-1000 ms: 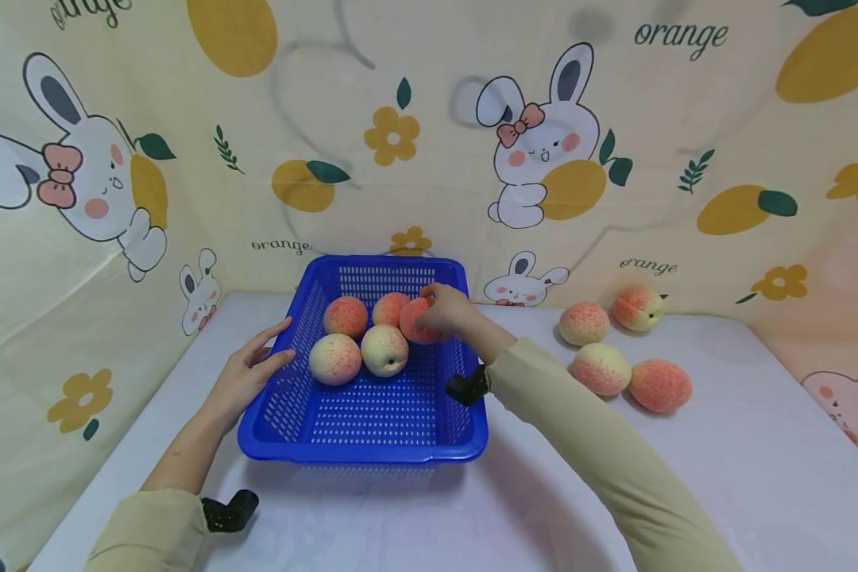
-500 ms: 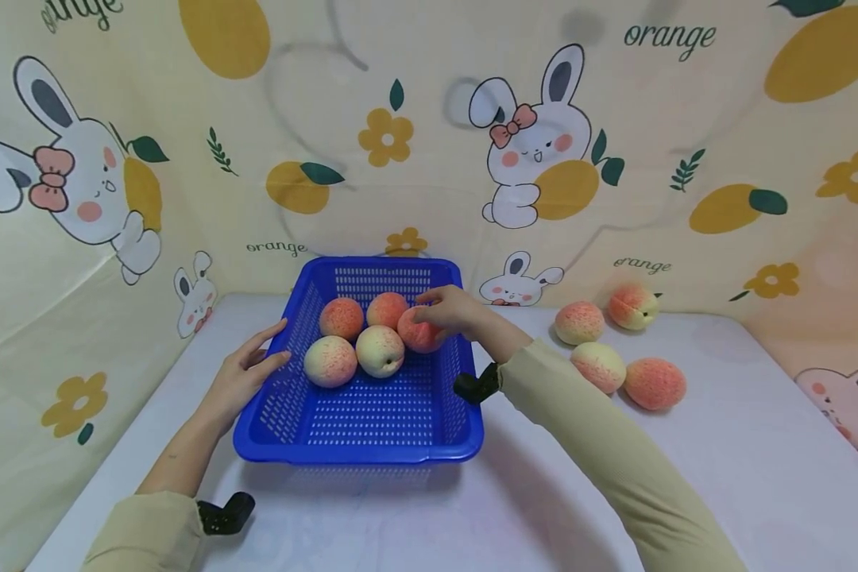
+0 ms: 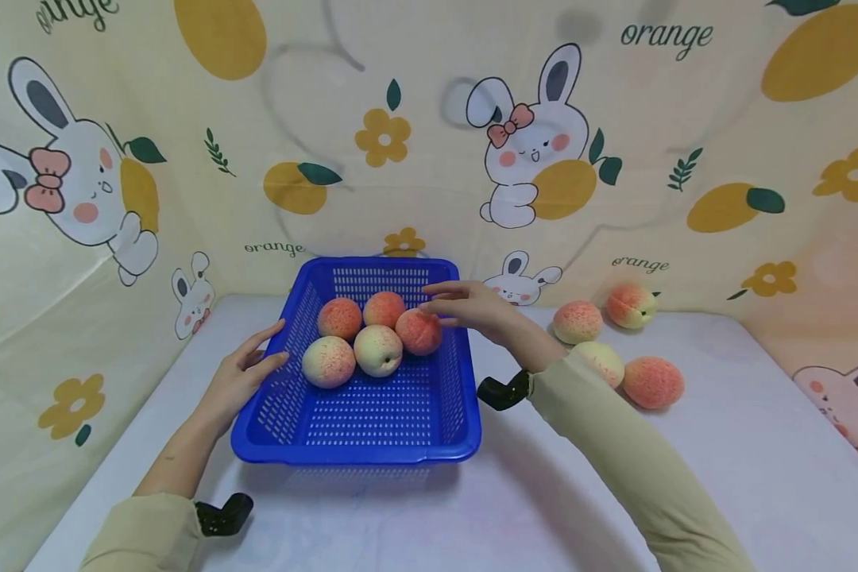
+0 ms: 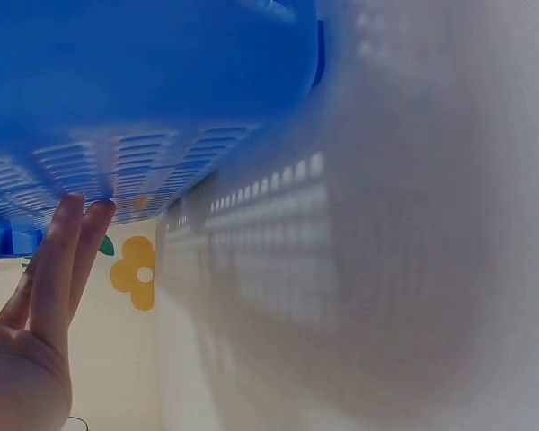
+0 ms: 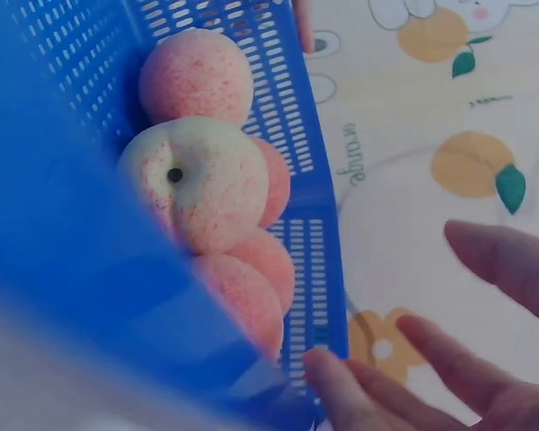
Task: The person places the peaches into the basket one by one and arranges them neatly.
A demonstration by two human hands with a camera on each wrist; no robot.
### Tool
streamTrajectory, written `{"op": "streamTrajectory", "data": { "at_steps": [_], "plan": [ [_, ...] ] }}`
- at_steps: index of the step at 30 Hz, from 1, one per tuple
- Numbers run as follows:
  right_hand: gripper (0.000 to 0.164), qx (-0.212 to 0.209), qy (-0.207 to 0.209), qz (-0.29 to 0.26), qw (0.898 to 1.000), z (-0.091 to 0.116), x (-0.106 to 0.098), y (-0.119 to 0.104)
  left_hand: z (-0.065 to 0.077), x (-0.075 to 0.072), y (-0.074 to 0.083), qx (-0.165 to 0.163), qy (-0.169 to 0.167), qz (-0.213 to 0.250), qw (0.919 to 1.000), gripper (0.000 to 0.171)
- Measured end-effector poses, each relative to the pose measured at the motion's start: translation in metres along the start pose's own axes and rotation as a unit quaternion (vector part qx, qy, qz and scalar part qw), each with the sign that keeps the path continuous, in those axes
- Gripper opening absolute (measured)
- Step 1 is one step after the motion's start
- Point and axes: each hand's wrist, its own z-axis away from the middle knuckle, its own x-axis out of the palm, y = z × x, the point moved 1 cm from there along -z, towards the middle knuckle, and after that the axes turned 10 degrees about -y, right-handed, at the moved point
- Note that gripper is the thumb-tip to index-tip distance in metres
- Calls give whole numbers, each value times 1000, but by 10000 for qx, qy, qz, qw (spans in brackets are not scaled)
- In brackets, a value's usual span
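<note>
A blue plastic basket [image 3: 357, 454] with slotted walls stands on the table. Several peaches lie together in its back half, red ones mixed with pale ones. My left hand [image 3: 237, 380] rests at the basket's left rim, and the left wrist view shows its straight fingers [image 4: 56, 278] against the outer slotted wall. Over the right rim is my right hand [image 3: 475, 306], fingers spread and nothing held. Its fingertips are right beside the rightmost peach [image 3: 419, 332]. In the right wrist view, a pale peach [image 5: 207, 184] shows its stem hollow upward.
To the right of the basket, several more peaches sit grouped on the white tabletop [image 3: 579, 485], among them a red one [image 3: 654, 383] nearest the front. A printed rabbit-and-orange cloth [image 3: 400, 48] hangs behind. My right sleeve [image 3: 615, 445] partly covers one pale peach.
My right hand has let go of the rightmost peach, which now lies against the others in the basket, and has drawn back to the right with fingers opening. The left hand stays at the rim.
</note>
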Motion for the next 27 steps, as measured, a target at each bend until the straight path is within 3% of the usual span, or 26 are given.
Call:
{"op": "streamTrajectory", "data": {
  "at_steps": [16, 24, 27],
  "plan": [
    [48, -838, 948, 95, 9919, 36, -27, 41, 0, 0, 0, -88, -61, -89, 9999, 62],
    [51, -452, 1450, 78, 9884, 55, -41, 62, 0, 1, 1, -67, -69, -93, 9999, 62],
    [53, -505, 1507, 65, 9873, 63, -44, 68, 1, 1, 3, -48, -67, -115, 9999, 62]
  ]
}}
